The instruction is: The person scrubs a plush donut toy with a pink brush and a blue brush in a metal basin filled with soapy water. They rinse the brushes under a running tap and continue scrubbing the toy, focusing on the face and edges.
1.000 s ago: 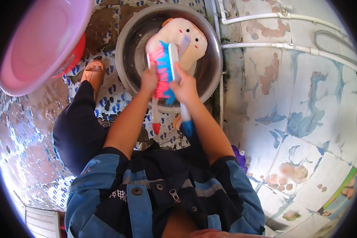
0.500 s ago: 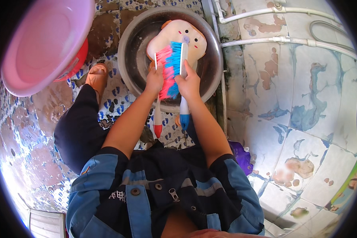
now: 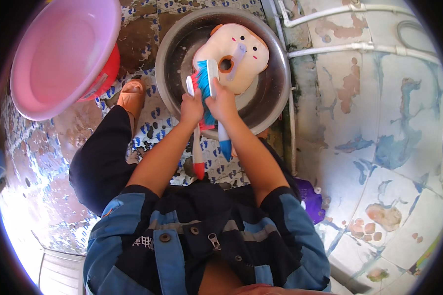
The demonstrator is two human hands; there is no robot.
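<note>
My left hand [image 3: 192, 107] is closed around a scrubbing brush with pink bristles and a white handle ending in red [image 3: 198, 155]. In my right hand [image 3: 223, 102] is a second brush, with a white back [image 3: 212, 73], blue bristles and a blue handle end. The two brushes face each other, bristles pressed together, over the near side of a metal basin [image 3: 282, 93]. Inside that basin lies a cream plush [image 3: 253, 56] with a small face, brown edges and a round hole. Its near left part is hidden by the blue brush.
At the left a large pink basin [image 3: 59, 59] leans over a red bucket [image 3: 106, 73]. White pipes [image 3: 330, 49] run along the stained tiled wall at the right. A purple pouch [image 3: 310, 201] is beside my right arm. My foot in an orange slipper [image 3: 131, 96] is left of the metal basin.
Both brushes have come nearer to me and away from the plush, so its hole now shows. Their bristles are meshed closer together. The whole view has shifted slightly.
</note>
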